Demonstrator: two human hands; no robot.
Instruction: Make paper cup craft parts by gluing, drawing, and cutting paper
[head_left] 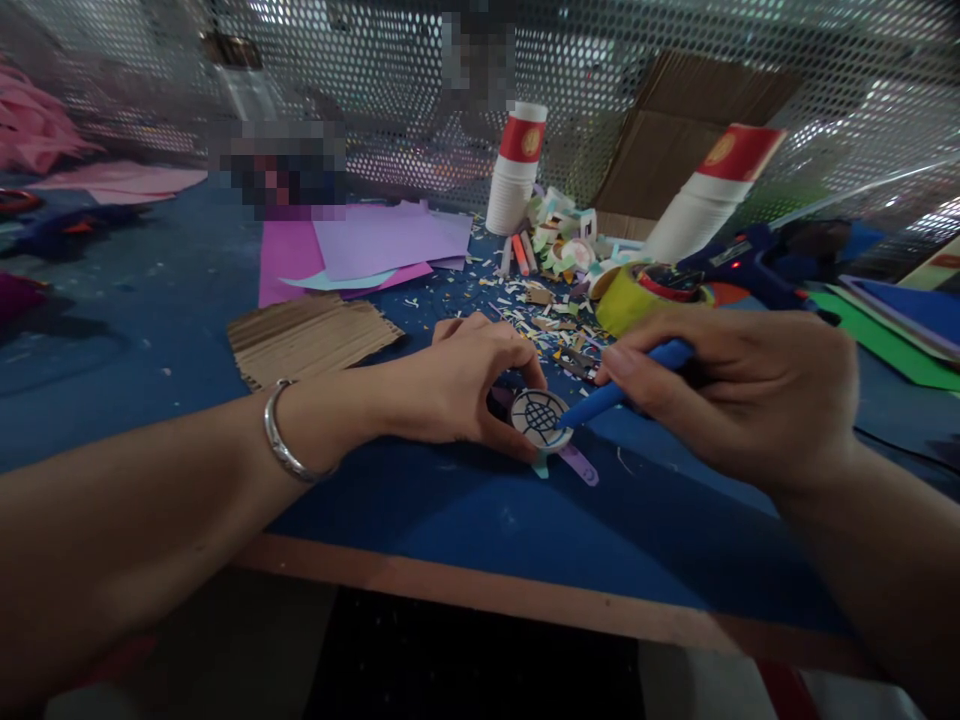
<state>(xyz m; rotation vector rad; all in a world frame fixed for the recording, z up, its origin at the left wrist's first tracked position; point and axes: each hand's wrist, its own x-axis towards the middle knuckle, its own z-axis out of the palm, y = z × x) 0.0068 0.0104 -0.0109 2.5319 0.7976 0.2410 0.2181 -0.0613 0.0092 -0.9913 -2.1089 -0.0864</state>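
My left hand (484,385) grips a small round white piece (541,420), which looks like the bottom of a paper cup, between thumb and fingers. Dark curved and crossing lines are drawn on its face. A purple paper strip (580,466) with a small drawn mark and a teal paper tab (541,466) stick out from beneath its near side. My right hand (739,390) is closed around a blue marker pen (611,390). The pen's tip is at the right part of the round face; whether it touches cannot be made out.
Paper scraps (517,300) litter the blue table (465,510) behind my hands. Corrugated cardboard (315,335) and purple sheets (397,240) lie left. Stacked paper cups (514,175), a yellow tape roll (626,300) and a glue gun (742,265) stand farther back, before a perforated metal panel (390,110).
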